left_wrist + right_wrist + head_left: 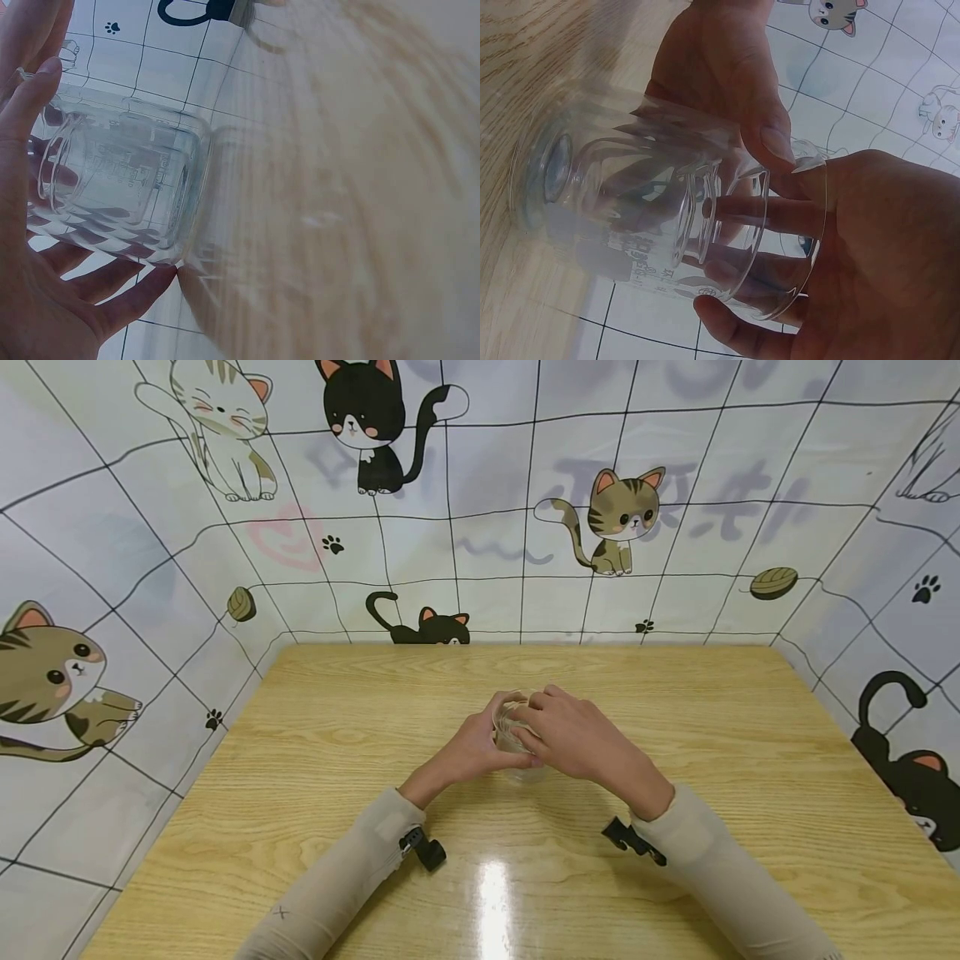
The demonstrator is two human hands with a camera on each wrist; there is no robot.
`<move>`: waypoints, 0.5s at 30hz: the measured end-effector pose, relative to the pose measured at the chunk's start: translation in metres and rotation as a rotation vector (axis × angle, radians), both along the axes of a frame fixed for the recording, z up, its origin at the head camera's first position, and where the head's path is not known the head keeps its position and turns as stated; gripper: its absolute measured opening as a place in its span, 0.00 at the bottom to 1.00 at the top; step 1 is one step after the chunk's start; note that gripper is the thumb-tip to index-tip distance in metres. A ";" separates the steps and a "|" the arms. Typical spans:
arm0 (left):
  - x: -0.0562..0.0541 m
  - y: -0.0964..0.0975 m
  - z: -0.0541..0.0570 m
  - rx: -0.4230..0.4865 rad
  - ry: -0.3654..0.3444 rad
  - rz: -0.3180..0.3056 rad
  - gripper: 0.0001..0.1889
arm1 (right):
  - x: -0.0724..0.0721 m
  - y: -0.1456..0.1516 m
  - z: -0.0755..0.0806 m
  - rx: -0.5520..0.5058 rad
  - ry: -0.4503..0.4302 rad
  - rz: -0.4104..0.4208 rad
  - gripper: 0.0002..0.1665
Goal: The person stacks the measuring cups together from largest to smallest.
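A clear glass cup [562, 240] with frosted printing stands on the table, its mouth up, and a smaller clear glass [694, 217] sits nested inside it. Around the outer cup curves my left hand [472, 747], thumb on the near side and fingers on the far side; the left wrist view shows this grip along the clear wall [150, 180]. From above, my right hand [573, 735] reaches over the mouth. Its fingers [780, 214] show through the glass inside the outer rim, curled at the inner glass's rim.
The wooden table [337, 710] runs back to a cat-print cloth wall [487, 543], with further cloth on the left and right. A dark strap [427, 849] hangs at the left cuff and another strap [633, 841] at the right cuff.
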State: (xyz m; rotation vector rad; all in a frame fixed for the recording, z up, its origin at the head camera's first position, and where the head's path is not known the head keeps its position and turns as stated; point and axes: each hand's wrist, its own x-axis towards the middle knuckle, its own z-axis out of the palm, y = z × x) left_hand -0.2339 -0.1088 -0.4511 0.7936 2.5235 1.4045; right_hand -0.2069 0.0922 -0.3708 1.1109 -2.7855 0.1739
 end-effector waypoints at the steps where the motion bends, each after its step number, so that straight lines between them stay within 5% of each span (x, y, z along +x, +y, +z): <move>1: 0.000 0.000 0.000 -0.003 0.003 0.003 0.49 | 0.000 0.000 0.000 -0.001 -0.003 -0.002 0.19; 15: 0.001 0.001 0.001 -0.006 0.006 0.012 0.48 | -0.001 0.000 -0.001 0.002 -0.012 -0.005 0.18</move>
